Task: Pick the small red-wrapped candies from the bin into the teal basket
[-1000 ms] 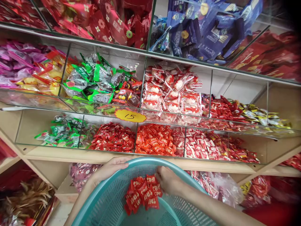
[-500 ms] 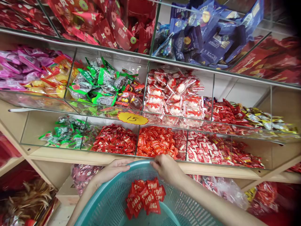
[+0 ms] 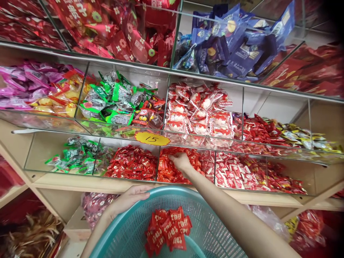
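A teal plastic basket with perforated walls fills the lower middle. My left hand is closed over its far left rim. Inside lies a small heap of red candy packets with pale lettering. My right hand reaches over the basket into a clear bin of orange-red candies on the lower shelf. Its fingers are bent together against the candies, and whatever is between them is hidden.
Glass dividers part the shelf bins. Darker red candies lie left of the right hand, pink-and-white ones to the right. Above hangs a yellow tag marked 15. A wooden shelf edge runs behind the basket; a cardboard box stands below.
My right hand has left the basket's rim and moved up and forward into the orange-red candies. The left hand stays on the rim, and the basket sits slightly lower in view.
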The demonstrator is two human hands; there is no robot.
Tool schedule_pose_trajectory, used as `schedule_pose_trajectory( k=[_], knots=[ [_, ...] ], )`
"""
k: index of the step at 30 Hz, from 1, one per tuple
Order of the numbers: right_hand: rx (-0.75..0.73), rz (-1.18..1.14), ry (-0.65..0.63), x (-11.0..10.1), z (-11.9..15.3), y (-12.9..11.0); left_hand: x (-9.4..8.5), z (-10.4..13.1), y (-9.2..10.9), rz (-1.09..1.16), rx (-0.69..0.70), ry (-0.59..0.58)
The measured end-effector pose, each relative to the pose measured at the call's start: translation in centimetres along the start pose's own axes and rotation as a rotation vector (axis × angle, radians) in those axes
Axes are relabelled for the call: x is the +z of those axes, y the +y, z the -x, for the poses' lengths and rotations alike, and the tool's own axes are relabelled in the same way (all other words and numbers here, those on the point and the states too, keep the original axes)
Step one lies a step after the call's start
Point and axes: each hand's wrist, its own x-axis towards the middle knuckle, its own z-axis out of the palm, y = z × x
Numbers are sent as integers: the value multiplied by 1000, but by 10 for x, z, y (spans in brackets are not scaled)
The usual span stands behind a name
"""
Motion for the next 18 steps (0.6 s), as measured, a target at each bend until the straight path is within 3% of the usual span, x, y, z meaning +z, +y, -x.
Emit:
schedule_pose_trajectory(
  k=[13, 18],
  knots=[
    [-19, -76, 20, -2, 5, -10, -1, 0, -3, 5, -12, 11],
    [-140, -56, 59, -20, 13, -10, 0, 1, -2, 5, -8, 5]
  ],
)
